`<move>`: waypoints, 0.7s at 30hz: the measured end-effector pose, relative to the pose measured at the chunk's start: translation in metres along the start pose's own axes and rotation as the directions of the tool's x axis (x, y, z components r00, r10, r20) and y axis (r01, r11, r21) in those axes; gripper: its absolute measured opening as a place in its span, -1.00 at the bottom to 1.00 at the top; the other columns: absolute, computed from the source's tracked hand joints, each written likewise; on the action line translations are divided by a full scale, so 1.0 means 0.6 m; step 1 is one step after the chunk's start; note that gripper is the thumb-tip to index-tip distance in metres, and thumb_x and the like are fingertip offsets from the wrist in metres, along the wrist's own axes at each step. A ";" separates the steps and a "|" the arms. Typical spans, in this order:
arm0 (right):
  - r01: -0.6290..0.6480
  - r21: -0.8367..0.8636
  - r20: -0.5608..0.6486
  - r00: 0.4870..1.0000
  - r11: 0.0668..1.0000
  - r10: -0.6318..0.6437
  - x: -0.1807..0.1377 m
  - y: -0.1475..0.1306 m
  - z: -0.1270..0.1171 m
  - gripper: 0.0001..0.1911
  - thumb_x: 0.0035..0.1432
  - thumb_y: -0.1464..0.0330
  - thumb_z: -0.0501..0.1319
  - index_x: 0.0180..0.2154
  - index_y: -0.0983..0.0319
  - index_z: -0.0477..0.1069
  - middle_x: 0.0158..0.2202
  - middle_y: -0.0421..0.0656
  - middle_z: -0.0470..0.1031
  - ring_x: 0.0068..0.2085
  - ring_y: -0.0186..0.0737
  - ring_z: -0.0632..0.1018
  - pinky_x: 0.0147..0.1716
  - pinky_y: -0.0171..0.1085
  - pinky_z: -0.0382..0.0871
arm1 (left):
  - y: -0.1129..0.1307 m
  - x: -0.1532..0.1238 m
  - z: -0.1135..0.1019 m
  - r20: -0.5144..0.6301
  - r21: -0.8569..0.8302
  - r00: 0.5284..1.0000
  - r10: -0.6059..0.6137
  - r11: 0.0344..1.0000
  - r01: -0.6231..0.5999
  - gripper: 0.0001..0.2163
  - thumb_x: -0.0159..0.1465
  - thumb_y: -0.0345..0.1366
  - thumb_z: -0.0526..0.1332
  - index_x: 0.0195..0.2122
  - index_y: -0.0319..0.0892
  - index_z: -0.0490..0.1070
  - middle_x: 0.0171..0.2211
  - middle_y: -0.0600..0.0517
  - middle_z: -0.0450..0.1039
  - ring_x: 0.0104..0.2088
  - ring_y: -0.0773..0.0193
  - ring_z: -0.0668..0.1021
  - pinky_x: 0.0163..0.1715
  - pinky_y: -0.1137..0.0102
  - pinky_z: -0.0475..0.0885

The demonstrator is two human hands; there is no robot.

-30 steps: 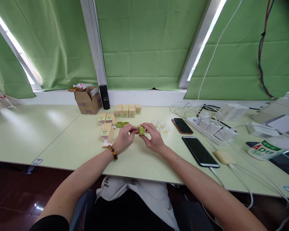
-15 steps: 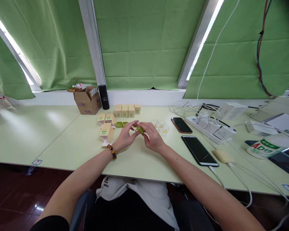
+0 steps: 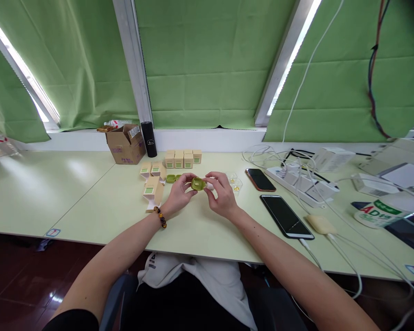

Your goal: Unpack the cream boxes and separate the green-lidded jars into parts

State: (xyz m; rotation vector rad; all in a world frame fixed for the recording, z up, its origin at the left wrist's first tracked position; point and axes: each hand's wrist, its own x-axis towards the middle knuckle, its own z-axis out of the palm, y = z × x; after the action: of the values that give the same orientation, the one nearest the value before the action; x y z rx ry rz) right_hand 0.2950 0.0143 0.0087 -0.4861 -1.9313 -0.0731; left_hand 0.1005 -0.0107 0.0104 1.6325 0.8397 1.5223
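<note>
My left hand [image 3: 179, 194] pinches a small green container [image 3: 198, 184] above the table, its hollow inside facing me. On the container's right side, my right hand [image 3: 222, 196] has thumb and fingers closed around a small whitish piece [image 3: 209, 185], mostly hidden by the fingers. Just beyond my left hand, more small green containers [image 3: 171, 179] rest on the table, one partly covered by the hand. To the left stand opened beige cartons [image 3: 152, 187] with green labels. Behind my right hand lie clear plastic cups [image 3: 235, 182] with yellowish bits inside.
Closed beige cartons [image 3: 179, 159] form a row at the back. A cardboard box [image 3: 126, 146] and a black bottle [image 3: 148, 139] stand at back left. On the right lie two phones [image 3: 285, 216], a power strip [image 3: 298, 184] with tangled white cables, and a white-and-green bottle [image 3: 381, 210].
The green container has turned so its hollow shows. My right hand has shifted slightly right, off the container's top, and a whitish piece now shows at its fingertips.
</note>
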 end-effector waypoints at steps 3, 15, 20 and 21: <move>0.011 -0.031 -0.021 1.000 0.999 -0.011 0.001 -0.004 0.002 -0.66 0.33 0.43 0.20 0.10 0.07 0.50 0.03 0.03 0.47 0.05 0.11 0.47 -0.12 0.07 0.56 | 0.005 -0.001 -0.001 -0.016 0.040 0.998 0.054 0.998 -0.053 -0.60 0.16 -0.50 0.36 0.01 -0.16 0.39 0.04 -0.12 0.47 0.11 0.12 0.54 0.20 0.10 0.48; 0.005 -0.237 -0.058 0.998 0.971 -0.019 0.006 -0.030 0.008 -0.79 0.30 0.49 0.25 -0.14 0.14 0.63 -0.13 -0.03 0.51 -0.01 0.00 0.42 -0.08 -0.05 0.47 | 0.000 -0.013 0.002 0.052 0.264 0.963 0.266 0.926 -0.270 -0.57 0.20 -0.61 0.28 0.05 -0.09 0.42 0.05 -0.09 0.54 0.09 0.10 0.59 0.21 0.08 0.53; -0.001 -0.256 -0.072 0.997 0.967 -0.019 0.005 -0.031 0.011 -0.80 0.30 0.51 0.24 -0.17 0.16 0.62 -0.17 -0.04 0.51 -0.02 0.00 0.41 -0.10 -0.08 0.45 | 0.004 -0.015 0.000 0.098 0.366 0.940 0.328 0.866 -0.340 -0.57 0.21 -0.61 0.25 0.06 -0.10 0.42 0.07 -0.11 0.55 0.07 0.11 0.61 0.15 0.12 0.55; -0.002 -0.257 -0.072 0.997 0.966 -0.017 0.004 -0.031 0.011 -0.80 0.30 0.51 0.24 -0.18 0.17 0.61 -0.17 -0.04 0.51 -0.02 -0.01 0.41 -0.10 -0.08 0.45 | 0.005 -0.015 0.000 0.107 0.381 0.935 0.338 0.855 -0.353 -0.57 0.21 -0.61 0.25 0.07 -0.10 0.43 0.07 -0.11 0.55 0.08 0.12 0.61 0.14 0.13 0.56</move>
State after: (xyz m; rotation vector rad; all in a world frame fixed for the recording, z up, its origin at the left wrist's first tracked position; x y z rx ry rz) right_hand 0.2814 0.0000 0.0114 -0.6394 -1.8594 -0.3456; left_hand 0.0997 -0.0200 0.0084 2.2006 0.9125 1.6297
